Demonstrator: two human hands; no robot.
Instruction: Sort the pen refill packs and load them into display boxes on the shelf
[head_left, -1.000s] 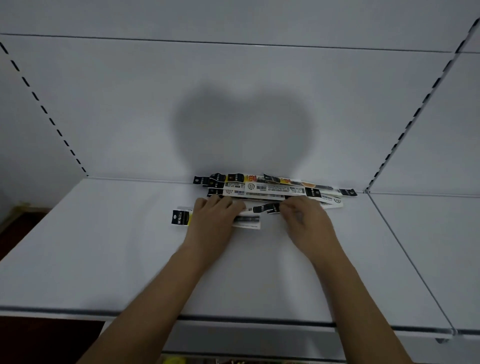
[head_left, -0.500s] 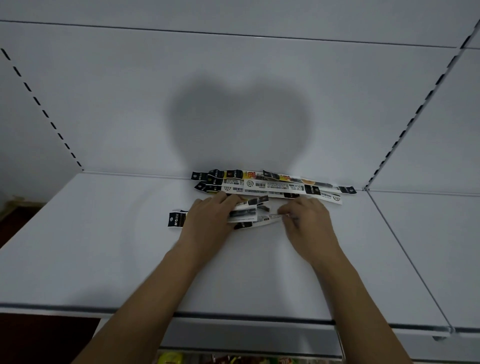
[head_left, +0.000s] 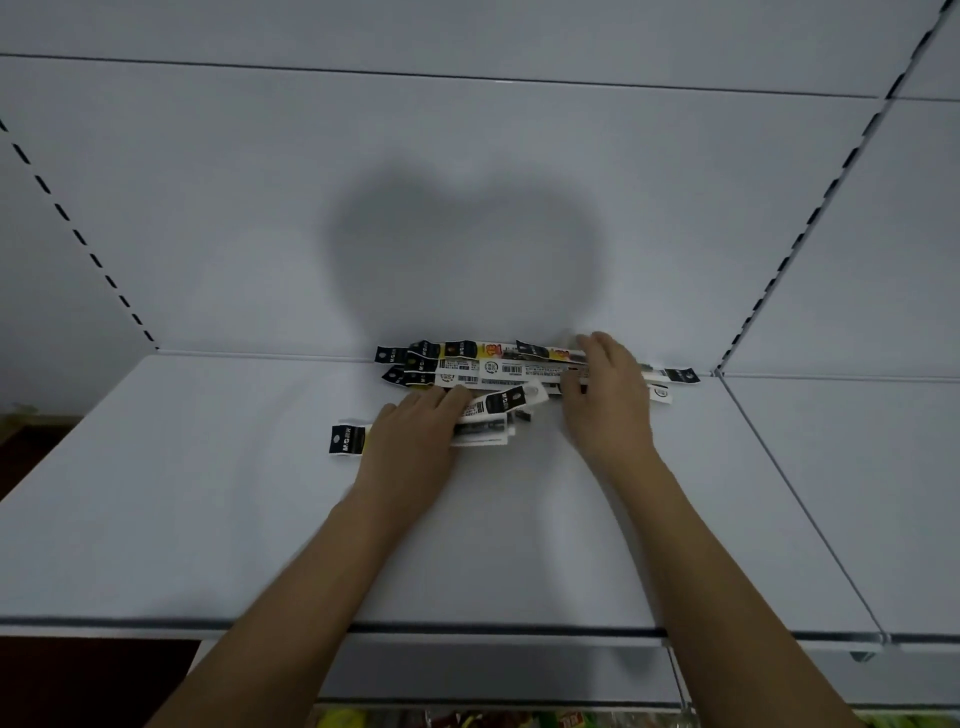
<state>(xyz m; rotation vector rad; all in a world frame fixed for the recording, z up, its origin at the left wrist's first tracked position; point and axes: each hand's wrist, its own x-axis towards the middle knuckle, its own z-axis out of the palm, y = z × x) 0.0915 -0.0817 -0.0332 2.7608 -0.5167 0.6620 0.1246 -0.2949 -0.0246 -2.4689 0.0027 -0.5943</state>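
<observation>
Head view: white shelf (head_left: 208, 519), white back panel (head_left: 260, 208); both hands flat, fingers straight, on refill packs (head_left: 498, 370).

The left hand (head_left: 415, 441) covers the middle of one refill pack (head_left: 347, 439); the right hand (head_left: 608, 395) hides part of the pile (head_left: 483, 364), whose print is perhaps too small to read.

Right hand (head_left: 608, 395) moved from near packs back onto rear pile (head_left: 498, 364) (fingers spread over it).

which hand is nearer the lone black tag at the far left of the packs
Left. The left hand lies right beside the black tag; the right hand is well off to its right, on the back pile.
</observation>
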